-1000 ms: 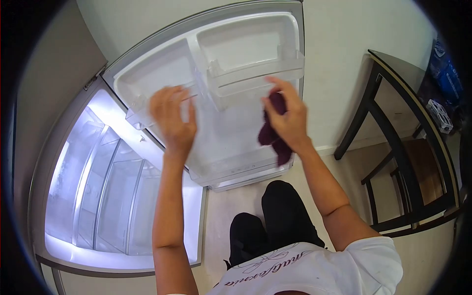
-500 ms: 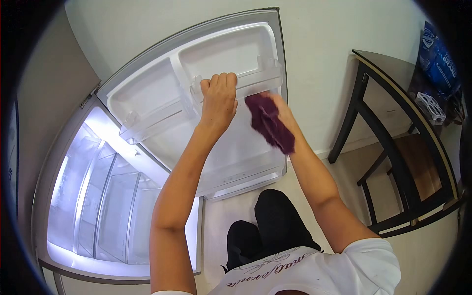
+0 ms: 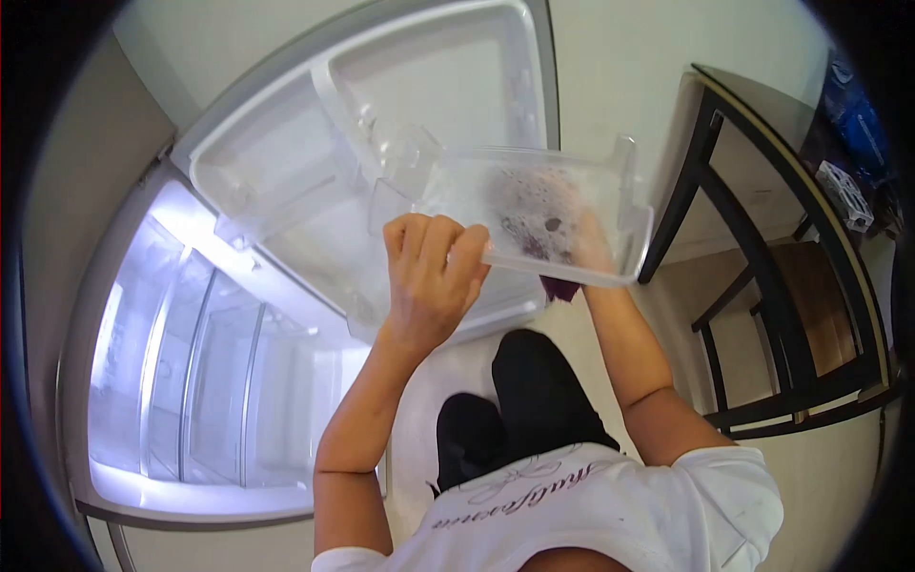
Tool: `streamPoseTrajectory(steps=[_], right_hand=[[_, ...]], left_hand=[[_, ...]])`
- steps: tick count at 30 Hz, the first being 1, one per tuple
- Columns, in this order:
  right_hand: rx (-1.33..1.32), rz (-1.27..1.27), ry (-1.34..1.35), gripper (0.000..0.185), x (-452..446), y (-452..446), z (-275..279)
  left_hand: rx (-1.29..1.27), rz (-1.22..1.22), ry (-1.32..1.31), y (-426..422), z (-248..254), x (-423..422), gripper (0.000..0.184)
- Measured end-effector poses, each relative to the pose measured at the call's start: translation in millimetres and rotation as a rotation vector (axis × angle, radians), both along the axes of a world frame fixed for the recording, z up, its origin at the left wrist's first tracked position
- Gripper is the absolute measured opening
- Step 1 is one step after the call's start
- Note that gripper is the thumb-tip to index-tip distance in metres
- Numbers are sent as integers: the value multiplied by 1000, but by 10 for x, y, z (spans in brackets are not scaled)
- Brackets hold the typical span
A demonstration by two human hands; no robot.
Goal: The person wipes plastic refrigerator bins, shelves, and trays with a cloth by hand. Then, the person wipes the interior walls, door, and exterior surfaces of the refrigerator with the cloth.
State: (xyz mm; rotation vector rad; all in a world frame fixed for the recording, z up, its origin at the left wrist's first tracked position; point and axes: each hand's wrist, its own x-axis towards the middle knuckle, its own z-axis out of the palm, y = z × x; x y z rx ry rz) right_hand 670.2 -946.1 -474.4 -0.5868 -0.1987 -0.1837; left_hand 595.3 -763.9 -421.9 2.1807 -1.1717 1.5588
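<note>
gripping the near left edge of a clear plastic bin [image 3: 457,191], the left hand [image 3: 431,276] has its fingers curled over the rim, closed down with only the bin's edge in their hold; the thumb is out of sight. from those fingers the bin stretches away to the right and a little to the far side, its long axis running left to right, with the right end dipping slightly nearer. it is in front of the open fridge door [image 3: 429,71], its right end past the door's right edge.

the right hand [image 3: 586,234] is on the far side of the plastic, toward the bin's right end, seen blurred through the wall. a dark maroon cloth [image 3: 560,289] is there with it, one corner hanging below the near rim. i cannot tell how far its fingers are open or how firmly they hold the cloth. both hands are at the bin, the left at one end, the right behind the other half.

the bin looks see-through and shallow, with upright tabs at its ends; over the cloth it looks speckled, perhaps wet.
</note>
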Motion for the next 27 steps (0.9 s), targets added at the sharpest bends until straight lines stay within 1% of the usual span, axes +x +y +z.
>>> streamPoseTrajectory(steps=[4,6,7,9,10,12,13,14,16,17,19,20,21,22,23,25,26,27], right_hand=[[-202,20,-257,26,-243,163,-140],[-231,71,-323,26,-230,291,-142],[-232,96,-310,26,-172,342,-126],[-177,306,127,26,-5,526,-44],[-178,336,128,26,-38,635,-59],[73,861,199,23,-111,891,-40],[62,861,155,24,-119,1049,-90],[219,1030,85,29,-142,1185,-139],[218,1136,-74,41,-392,1440,-14],[224,1165,-73,41,-473,1515,-45],[-87,1224,-154,62,-610,1658,-145],[-348,1025,-243,78,-726,1805,-275],[-447,1056,-351,85,-766,1791,-309],[-547,1078,-460,92,-757,1729,-335],[-545,1087,-468,92,-734,1674,-349],[-735,1239,-659,101,-682,1581,-338],[-736,1237,-662,101,-685,1583,-268],[-681,1194,-512,104,-693,1564,-166]], left_hand=[[-50,27,113,121,-363,-354,42],[-247,-75,373,202,-442,-528,52],[-257,-51,385,196,-490,-605,52],[-922,-454,722,173,-574,-735,65],[-932,-425,711,230,-623,-784,65],[-1404,-631,842,379,-759,-842,69],[-1543,-653,880,448,-809,-890,58],[-1556,-628,851,527,-902,-923,58],[-1858,-612,927,707,-1103,-956,47],[-1894,-540,909,748,-1114,-992,42],[-1909,-549,854,835,-1093,-1005,43],[-1918,-579,827,876,-1037,-1012,43],[-1850,-557,866,944,-950,-1047,46],[-1850,-551,849,1044,-944,-1049,46],[-1854,-527,894,1149,-962,-1039,47],[-1876,-475,1004,1245,-955,-1054,47],[-1874,-477,1002,1224,-917,-1056,47],[-1746,-443,987,1161,-871,-1054,46]])
